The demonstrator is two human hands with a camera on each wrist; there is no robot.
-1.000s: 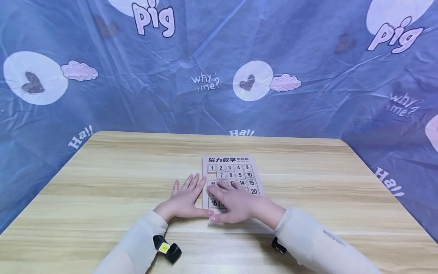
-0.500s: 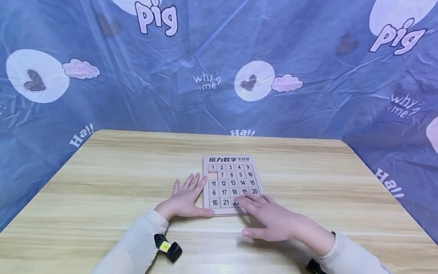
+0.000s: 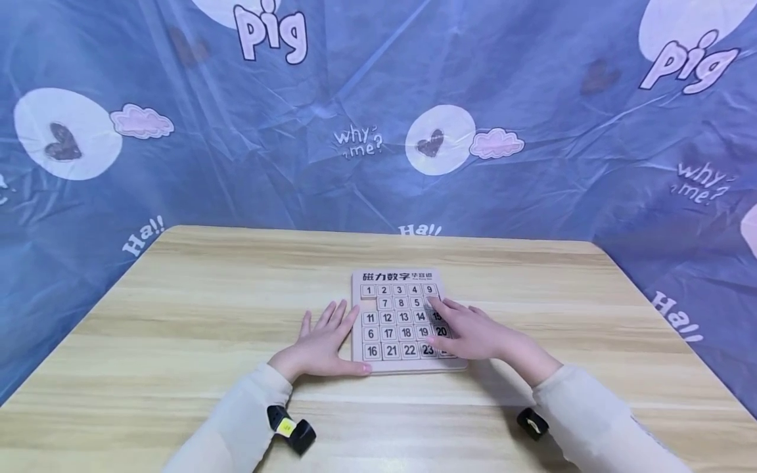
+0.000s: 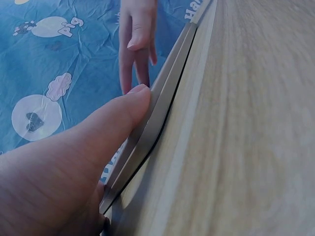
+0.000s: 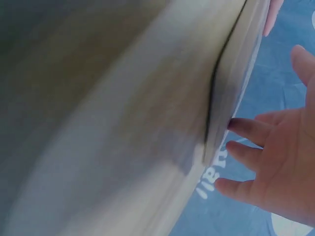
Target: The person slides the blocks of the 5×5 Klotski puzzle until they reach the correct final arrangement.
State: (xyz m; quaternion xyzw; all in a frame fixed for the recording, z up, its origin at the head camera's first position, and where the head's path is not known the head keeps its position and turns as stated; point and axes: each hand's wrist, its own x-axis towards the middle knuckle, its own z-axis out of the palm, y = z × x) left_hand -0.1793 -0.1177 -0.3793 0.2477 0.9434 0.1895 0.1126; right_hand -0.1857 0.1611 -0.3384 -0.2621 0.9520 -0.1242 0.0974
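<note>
A sliding number puzzle, a pale board with numbered square tiles, lies flat on the table. Its one bare slot is in the second row at the left, under the 1 tile. My left hand rests along the board's left edge with fingers spread, its thumb on the near left corner. Over the right-hand columns reaches my right hand, fingers extended, the index fingertip at the tile right of the 5, which it covers. The right wrist view shows the fingers close to the board's edge.
The wooden table extends around the puzzle on all sides. Behind and beside it hangs a blue printed cloth. A black wrist camera is strapped to the left sleeve, another to the right.
My right hand has swept from the board's lower middle out to the near right, then up to the right-hand columns, uncovering the lower left tiles. The left hand stays put; no tile has visibly shifted.
</note>
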